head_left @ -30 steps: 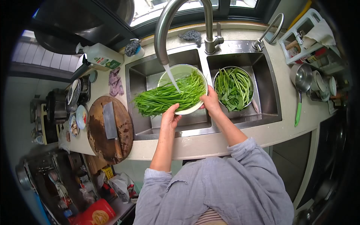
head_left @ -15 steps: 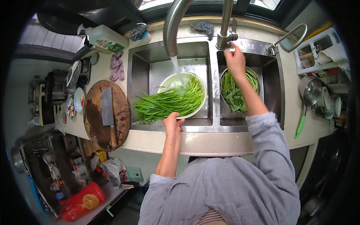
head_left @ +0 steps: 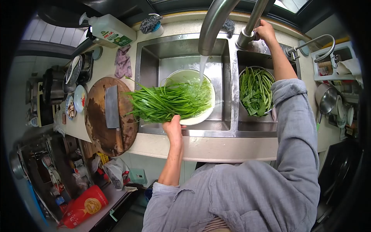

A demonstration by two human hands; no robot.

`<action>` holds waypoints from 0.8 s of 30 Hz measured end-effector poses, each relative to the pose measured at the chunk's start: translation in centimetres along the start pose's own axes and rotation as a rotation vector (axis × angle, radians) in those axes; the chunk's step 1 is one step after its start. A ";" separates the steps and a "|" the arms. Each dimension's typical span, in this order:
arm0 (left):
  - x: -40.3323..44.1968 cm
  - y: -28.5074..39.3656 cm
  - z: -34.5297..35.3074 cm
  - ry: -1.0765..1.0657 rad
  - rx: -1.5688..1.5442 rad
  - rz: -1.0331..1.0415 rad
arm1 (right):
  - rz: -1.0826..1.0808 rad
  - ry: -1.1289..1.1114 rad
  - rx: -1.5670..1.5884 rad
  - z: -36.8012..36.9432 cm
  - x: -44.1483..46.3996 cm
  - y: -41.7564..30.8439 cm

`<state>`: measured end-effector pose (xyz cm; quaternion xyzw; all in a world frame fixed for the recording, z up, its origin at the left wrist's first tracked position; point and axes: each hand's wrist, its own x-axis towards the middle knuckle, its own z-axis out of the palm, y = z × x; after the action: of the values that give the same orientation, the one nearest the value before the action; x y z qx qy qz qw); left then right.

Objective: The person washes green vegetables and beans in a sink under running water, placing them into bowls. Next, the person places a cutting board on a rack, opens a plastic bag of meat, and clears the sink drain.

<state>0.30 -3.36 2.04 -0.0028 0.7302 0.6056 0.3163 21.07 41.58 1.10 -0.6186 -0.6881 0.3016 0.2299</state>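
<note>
My left hand (head_left: 173, 126) is closed around the lower side of a bunch of long garlic chives (head_left: 162, 102), at the front rim of a white bowl (head_left: 208, 112) in the left sink basin. The leaf ends hang past the bowl's left side. Water runs from the thick curved faucet spout (head_left: 210, 33) into the bowl. At the back, my right hand (head_left: 266, 31) has its fingers curled at the side of the faucet base (head_left: 245, 39), on the handle, which is mostly hidden. A pot of green beans and leafy greens (head_left: 255, 92) stands in the right basin.
Left of the sink, a cleaver (head_left: 112, 108) lies on a round wooden chopping board (head_left: 94, 129). A pump bottle (head_left: 114, 33), a scrubber (head_left: 150, 25) and a pink cloth (head_left: 123, 63) are behind it. A metal ladle (head_left: 325, 96) lies at the right.
My right hand has moved up and back to the side of the faucet base. My left hand and the chives have shifted left, with the leaf ends raised toward the board. Water still runs.
</note>
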 end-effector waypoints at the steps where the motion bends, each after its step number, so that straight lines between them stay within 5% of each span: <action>1: 0.2 0.1 -0.2 -0.001 0.015 0.002 | -0.032 0.026 -0.017 -0.1 -0.4 -0.4; 4: 0.5 0.4 -0.5 0.006 0.018 0.015 | -0.375 0.242 -0.210 -0.2 -5.1 -4.4; 8: 0.7 0.6 -1.3 -0.016 0.051 0.034 | -0.498 0.182 -0.350 -1.8 -5.8 -3.3; 12: 0.4 1.8 -1.4 -0.026 0.065 0.035 | -0.469 0.466 0.067 0.4 -14.9 -5.0; 15: 0.5 2.0 -1.3 -0.048 0.112 0.081 | -0.325 -0.197 0.356 7.2 -27.4 -8.3; 17: 0.2 2.9 -0.9 -0.050 0.156 0.154 | -0.551 -0.219 0.188 12.2 -31.1 -10.1; 21: -0.3 4.4 -0.8 -0.023 0.447 0.361 | -0.298 -0.350 0.219 17.8 -32.6 -13.4; 23: -0.2 4.6 -0.8 -0.014 0.590 0.632 | -0.337 -0.283 0.393 19.8 -32.9 -13.9; 24: -1.0 6.0 -0.6 -0.019 0.647 0.587 | -0.386 -0.200 0.361 20.7 -32.9 -14.3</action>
<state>-1.47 -2.63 7.88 0.3095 0.8492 0.4100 0.1221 0.89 5.58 -1.79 -0.3923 -0.7477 0.4293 0.3205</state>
